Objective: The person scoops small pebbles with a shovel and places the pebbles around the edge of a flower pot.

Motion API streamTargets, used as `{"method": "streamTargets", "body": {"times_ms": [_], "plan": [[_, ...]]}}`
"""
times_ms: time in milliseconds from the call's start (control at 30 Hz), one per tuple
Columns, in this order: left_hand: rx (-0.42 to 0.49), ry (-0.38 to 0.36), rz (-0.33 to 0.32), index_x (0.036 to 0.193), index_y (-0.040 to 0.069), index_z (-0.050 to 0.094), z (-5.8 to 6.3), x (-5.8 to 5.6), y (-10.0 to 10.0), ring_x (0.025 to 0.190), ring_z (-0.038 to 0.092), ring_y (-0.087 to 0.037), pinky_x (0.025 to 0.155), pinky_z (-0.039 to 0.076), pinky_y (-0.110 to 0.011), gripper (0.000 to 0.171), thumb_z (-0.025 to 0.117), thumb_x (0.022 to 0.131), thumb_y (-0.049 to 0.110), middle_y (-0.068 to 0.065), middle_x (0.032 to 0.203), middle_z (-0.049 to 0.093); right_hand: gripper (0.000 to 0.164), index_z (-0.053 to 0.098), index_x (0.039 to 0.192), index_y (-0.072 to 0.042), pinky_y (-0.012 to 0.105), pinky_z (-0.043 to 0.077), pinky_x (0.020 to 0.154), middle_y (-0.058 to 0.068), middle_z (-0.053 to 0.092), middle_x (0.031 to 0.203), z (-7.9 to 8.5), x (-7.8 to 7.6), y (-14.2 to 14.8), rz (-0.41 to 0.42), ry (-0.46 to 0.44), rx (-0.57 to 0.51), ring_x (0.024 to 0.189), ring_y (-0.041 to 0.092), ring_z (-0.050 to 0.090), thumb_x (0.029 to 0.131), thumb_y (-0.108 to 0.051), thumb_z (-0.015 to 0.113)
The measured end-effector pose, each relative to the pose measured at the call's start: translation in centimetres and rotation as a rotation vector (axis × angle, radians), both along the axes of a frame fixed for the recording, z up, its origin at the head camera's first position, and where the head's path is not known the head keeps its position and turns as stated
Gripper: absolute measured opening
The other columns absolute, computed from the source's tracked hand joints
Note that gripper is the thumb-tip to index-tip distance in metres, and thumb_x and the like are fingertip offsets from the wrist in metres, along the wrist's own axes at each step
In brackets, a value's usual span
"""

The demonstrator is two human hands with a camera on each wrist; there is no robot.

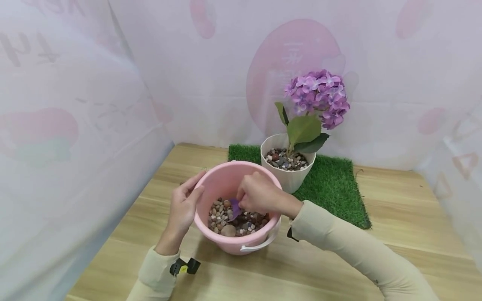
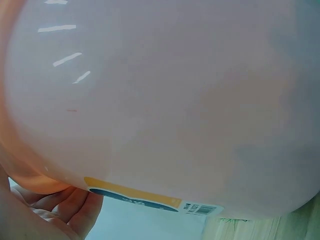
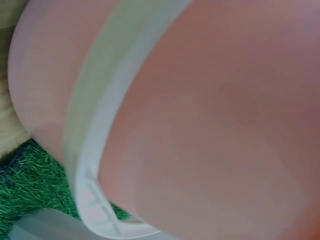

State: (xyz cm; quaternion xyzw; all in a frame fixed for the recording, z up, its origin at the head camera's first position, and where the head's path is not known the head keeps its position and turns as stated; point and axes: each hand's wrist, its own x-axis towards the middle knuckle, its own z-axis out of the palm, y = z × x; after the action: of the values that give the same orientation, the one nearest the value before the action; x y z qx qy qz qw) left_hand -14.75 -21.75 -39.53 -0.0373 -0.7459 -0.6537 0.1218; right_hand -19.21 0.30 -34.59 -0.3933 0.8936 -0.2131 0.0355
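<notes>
A pink bucket point(image 1: 222, 180) stands on the table with a layer of mixed pebbles point(image 1: 228, 230) at its bottom. My left hand point(image 1: 183, 207) grips the bucket's left rim, thumb at the edge and fingers round the outside; in the left wrist view those fingers point(image 2: 75, 212) press under the rim. Inside the bucket, my right hand point(image 1: 260, 193) is curled round a small purple shovel point(image 1: 235, 209), whose blade touches the pebbles; the fist hides the rest of it. The bucket's white handle point(image 3: 107, 110) hangs down its outer side.
Behind the bucket, a white pot point(image 1: 290, 177) with a purple hydrangea point(image 1: 320, 94) and pebbles stands on a green turf mat point(image 1: 335, 192). Printed cloth point(image 1: 211, 83) encloses the wooden table point(image 1: 395, 217). A label point(image 2: 140, 197) is stuck on the bucket's wall.
</notes>
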Motion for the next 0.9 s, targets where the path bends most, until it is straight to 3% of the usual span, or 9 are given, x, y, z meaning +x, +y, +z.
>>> {"method": "streamTargets", "body": {"times_ms": [233, 433, 533, 700, 800, 900], "plan": [[0.002, 0.023, -0.003, 0.137, 0.0, 0.052, -0.1, -0.1, -0.2, 0.123, 0.057, -0.025, 0.095, 0.053, -0.022, 0.04, 0.053, 0.097, 0.006, -0.015, 0.142, 0.053, 0.01, 0.08, 0.083, -0.018, 0.015, 0.055, 0.071, -0.007, 0.076, 0.079, 0.2, 0.1, 0.2, -0.033, -0.072, -0.043, 0.07, -0.001, 0.066, 0.074, -0.014, 0.078], [0.01, 0.023, -0.013, 0.137, 0.0, 0.052, -0.1, -0.2, -0.1, 0.121, 0.058, -0.029, 0.093, 0.055, -0.025, 0.041, 0.053, 0.097, 0.005, -0.016, 0.142, 0.053, 0.011, 0.08, 0.085, -0.016, 0.025, 0.058, 0.084, -0.005, 0.077, 0.085, 0.4, 0.8, 0.5, -0.042, -0.122, -0.135, 0.083, 0.003, 0.069, 0.074, -0.02, 0.081], [0.014, 0.02, -0.019, 0.137, -0.001, 0.051, 0.0, -0.2, 0.0, 0.122, 0.058, -0.029, 0.094, 0.054, -0.025, 0.041, 0.054, 0.097, 0.005, -0.016, 0.143, 0.052, 0.013, 0.08, 0.086, -0.016, 0.025, 0.058, 0.087, -0.007, 0.077, 0.084, 0.6, 1.3, 1.0, -0.077, -0.103, -0.176, 0.088, 0.005, 0.07, 0.075, -0.023, 0.082], [0.017, 0.009, -0.004, 0.137, -0.001, 0.052, 0.0, 0.0, -0.1, 0.12, 0.06, -0.026, 0.093, 0.055, -0.024, 0.041, 0.053, 0.096, 0.004, -0.014, 0.142, 0.053, 0.017, 0.079, 0.089, -0.02, 0.023, 0.059, 0.086, -0.01, 0.076, 0.087, 0.9, 2.0, 1.9, -0.161, -0.185, -0.243, 0.087, 0.004, 0.071, 0.076, -0.031, 0.082], [0.004, 0.003, 0.013, 0.136, 0.002, 0.054, -0.1, 0.0, -0.2, 0.103, 0.066, -0.019, 0.083, 0.059, -0.019, 0.04, 0.054, 0.096, 0.005, -0.014, 0.138, 0.057, 0.019, 0.079, 0.09, -0.021, 0.02, 0.06, 0.082, -0.01, 0.076, 0.089, 0.9, 2.3, 2.4, -0.198, -0.224, -0.28, 0.082, 0.002, 0.071, 0.076, -0.034, 0.081], [-0.007, 0.0, 0.022, 0.135, 0.004, 0.055, -0.1, 0.0, -0.2, 0.079, 0.064, -0.011, 0.066, 0.059, -0.017, 0.04, 0.055, 0.096, 0.007, -0.015, 0.131, 0.061, 0.021, 0.078, 0.09, -0.024, 0.018, 0.06, 0.076, -0.011, 0.076, 0.089, 0.9, 2.6, 3.0, -0.241, -0.231, -0.306, 0.079, 0.0, 0.07, 0.075, -0.038, 0.082]]}}
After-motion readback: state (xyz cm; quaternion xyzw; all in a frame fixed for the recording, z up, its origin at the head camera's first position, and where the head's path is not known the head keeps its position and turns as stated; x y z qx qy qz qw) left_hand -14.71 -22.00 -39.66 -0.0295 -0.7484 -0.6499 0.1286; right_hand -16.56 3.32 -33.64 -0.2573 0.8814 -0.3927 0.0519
